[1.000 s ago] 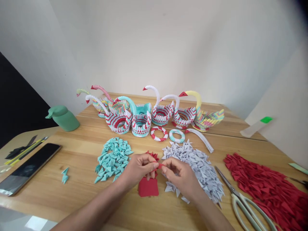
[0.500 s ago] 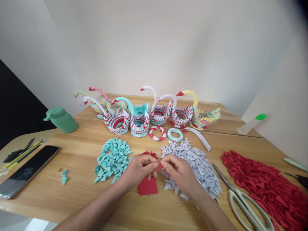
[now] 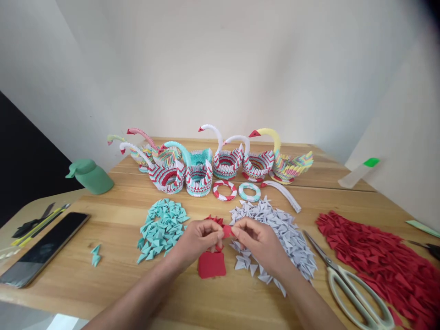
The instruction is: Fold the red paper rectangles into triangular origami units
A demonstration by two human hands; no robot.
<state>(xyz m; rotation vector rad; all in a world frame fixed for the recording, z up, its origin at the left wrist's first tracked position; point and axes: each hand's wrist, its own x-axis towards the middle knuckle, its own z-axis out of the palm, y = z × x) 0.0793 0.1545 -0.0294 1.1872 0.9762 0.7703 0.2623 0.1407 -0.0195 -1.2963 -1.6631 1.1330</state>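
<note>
Red paper, a small slip (image 3: 227,230), is pinched between the left hand (image 3: 199,239) and right hand (image 3: 258,242), each grip closed on it just above the stack of red squares (image 3: 211,265) on the bench (image 3: 113,256). It looks mid-fold (one more triangle unit, I'd judge); next comes a firm crease, edges kept aligned.

From where I stand, nothing here carries readable writing: no label, brand, number or sign shows on anything across the counter (image 3: 113,270).
</note>
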